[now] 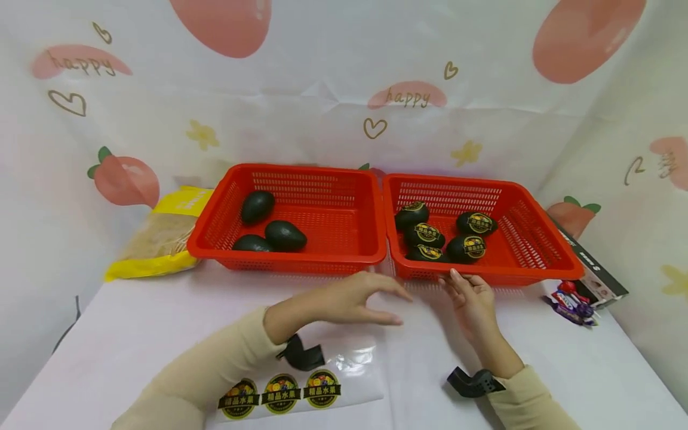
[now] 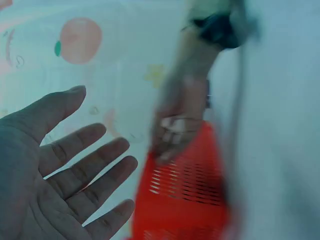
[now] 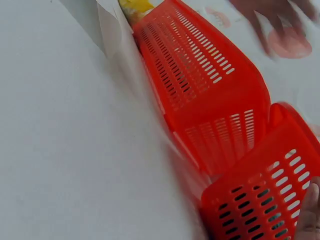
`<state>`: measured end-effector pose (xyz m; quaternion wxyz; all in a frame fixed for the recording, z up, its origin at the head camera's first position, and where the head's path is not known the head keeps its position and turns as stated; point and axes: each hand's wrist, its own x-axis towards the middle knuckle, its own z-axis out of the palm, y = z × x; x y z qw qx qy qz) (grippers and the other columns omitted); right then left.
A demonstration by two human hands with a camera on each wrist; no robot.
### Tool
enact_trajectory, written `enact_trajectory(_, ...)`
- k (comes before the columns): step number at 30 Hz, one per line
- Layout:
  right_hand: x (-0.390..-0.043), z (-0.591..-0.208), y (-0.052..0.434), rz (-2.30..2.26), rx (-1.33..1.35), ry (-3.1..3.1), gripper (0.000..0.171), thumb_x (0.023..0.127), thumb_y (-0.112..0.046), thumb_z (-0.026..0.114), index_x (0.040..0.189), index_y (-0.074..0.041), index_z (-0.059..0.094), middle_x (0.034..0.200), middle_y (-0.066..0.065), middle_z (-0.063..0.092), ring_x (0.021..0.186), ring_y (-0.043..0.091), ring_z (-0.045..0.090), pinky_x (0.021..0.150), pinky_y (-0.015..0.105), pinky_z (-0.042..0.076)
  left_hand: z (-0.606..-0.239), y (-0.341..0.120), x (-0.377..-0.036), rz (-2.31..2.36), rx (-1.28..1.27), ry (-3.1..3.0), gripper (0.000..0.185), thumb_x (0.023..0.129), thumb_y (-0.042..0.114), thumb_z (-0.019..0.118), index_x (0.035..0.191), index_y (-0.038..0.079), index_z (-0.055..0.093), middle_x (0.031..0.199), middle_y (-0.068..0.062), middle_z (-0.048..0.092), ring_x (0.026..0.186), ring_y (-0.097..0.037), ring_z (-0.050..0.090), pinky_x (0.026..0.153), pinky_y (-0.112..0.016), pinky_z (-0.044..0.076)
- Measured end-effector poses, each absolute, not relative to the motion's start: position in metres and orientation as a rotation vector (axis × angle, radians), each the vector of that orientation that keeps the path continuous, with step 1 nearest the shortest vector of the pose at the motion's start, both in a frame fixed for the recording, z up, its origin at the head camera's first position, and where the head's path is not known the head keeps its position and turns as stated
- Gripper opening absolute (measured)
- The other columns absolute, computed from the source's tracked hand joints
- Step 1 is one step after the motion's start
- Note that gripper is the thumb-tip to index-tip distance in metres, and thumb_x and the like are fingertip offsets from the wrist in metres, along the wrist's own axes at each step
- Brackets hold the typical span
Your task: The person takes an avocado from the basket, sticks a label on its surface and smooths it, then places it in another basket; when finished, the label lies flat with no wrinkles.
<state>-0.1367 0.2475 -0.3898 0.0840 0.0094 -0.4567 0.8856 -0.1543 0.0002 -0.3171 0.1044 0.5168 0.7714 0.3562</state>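
In the head view my left hand (image 1: 349,298) hovers over the white table in front of the baskets, thumb and fingers spread, holding nothing. My right hand (image 1: 475,304) is at the front wall of the right red basket (image 1: 543,275), fingertips by its rim; whether they touch it I cannot tell. Several dark avocados (image 1: 427,235) with round black-and-gold labels lie in that basket. The left red basket (image 1: 301,261) contains three avocados (image 1: 286,235) with no labels visible. A sheet of round labels (image 1: 322,389) lies on the table below my left forearm.
A yellow-edged bag (image 1: 156,239) leans beside the left basket. Wrapped sweets (image 1: 572,304) and a dark box (image 1: 596,275) are right of the right basket. Behind everything hangs a printed white cloth (image 1: 322,119). Each wrist wears a black mount (image 1: 473,382).
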Motion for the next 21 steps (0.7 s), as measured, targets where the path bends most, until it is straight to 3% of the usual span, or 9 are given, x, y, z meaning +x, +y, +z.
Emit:
enact_trajectory(4, -0.137, -0.388, 0.249, 2.648, -0.001, -1.376, 0.019, 0.093, 0.001, 0.051, 0.083, -0.004, 0.066, 0.080, 0.005, 0.073, 0.072, 0.015, 0.070, 0.074, 0.024, 0.056, -0.341, -0.040, -0.134, 1.153, 1.207, 2.280, 0.031, 0.088, 0.029, 0.065, 0.116, 0.016, 0.064, 0.117, 0.002, 0.065, 0.113, -0.008, 0.057, 0.101, -0.029, 0.044)
enact_trajectory(10, -0.125, -0.383, 0.250, 2.626, 0.205, -1.840, 0.024, 0.096, -0.003, 0.047, 0.091, -0.011, 0.069, 0.090, 0.001, 0.073, 0.084, 0.012, 0.070, 0.078, 0.023, 0.055, -0.364, -0.076, -0.134, 1.805, 0.406, 1.935, 0.041, 0.093, 0.021, 0.057, 0.124, -0.004, 0.055, 0.124, -0.022, 0.059, 0.111, -0.025, 0.061, 0.095, -0.033, 0.049)
enact_trajectory(13, -0.122, -0.369, 0.242, 2.392, 0.479, -2.245, 0.020, 0.095, -0.004, 0.049, 0.097, -0.009, 0.068, 0.093, -0.005, 0.072, 0.086, 0.009, 0.069, 0.079, 0.023, 0.055, -0.366, -0.082, -0.139, 2.195, 0.010, 1.617, 0.037, 0.095, 0.019, 0.054, 0.123, -0.005, 0.052, 0.116, -0.019, 0.064, 0.105, -0.022, 0.064, 0.092, -0.031, 0.050)
enact_trajectory(16, -0.132, -0.340, 0.226, 2.111, 0.653, -2.440, 0.014, 0.092, -0.005, 0.056, 0.100, 0.002, 0.065, 0.094, -0.006, 0.071, 0.086, 0.009, 0.067, 0.079, 0.023, 0.055, -0.363, -0.082, -0.143, 2.537, -0.302, 1.374, 0.018, 0.094, 0.017, 0.055, 0.105, 0.003, 0.057, 0.095, -0.006, 0.070, 0.090, -0.015, 0.069, 0.086, -0.025, 0.053)
enact_trajectory(19, -0.155, -0.305, 0.206, 1.921, 0.754, -2.554, 0.024, 0.089, -0.011, 0.061, 0.107, 0.006, 0.063, 0.101, -0.002, 0.070, 0.092, 0.013, 0.065, 0.081, 0.024, 0.054, -0.361, -0.081, -0.145, 2.697, -0.441, 1.287, 0.007, 0.094, 0.014, 0.055, 0.092, 0.008, 0.056, 0.082, 0.000, 0.068, 0.081, -0.010, 0.069, 0.082, -0.021, 0.054)
enact_trajectory(21, -0.174, -0.282, 0.190, 1.815, 0.832, -2.639, 0.027, 0.088, -0.015, 0.064, 0.110, 0.001, 0.064, 0.106, 0.001, 0.068, 0.097, 0.016, 0.064, 0.083, 0.026, 0.053, -0.360, -0.080, -0.144, 2.729, -0.480, 1.268, 0.006, 0.094, 0.013, 0.055, 0.091, 0.007, 0.056, 0.082, 0.000, 0.067, 0.079, -0.010, 0.068, 0.081, -0.020, 0.054)
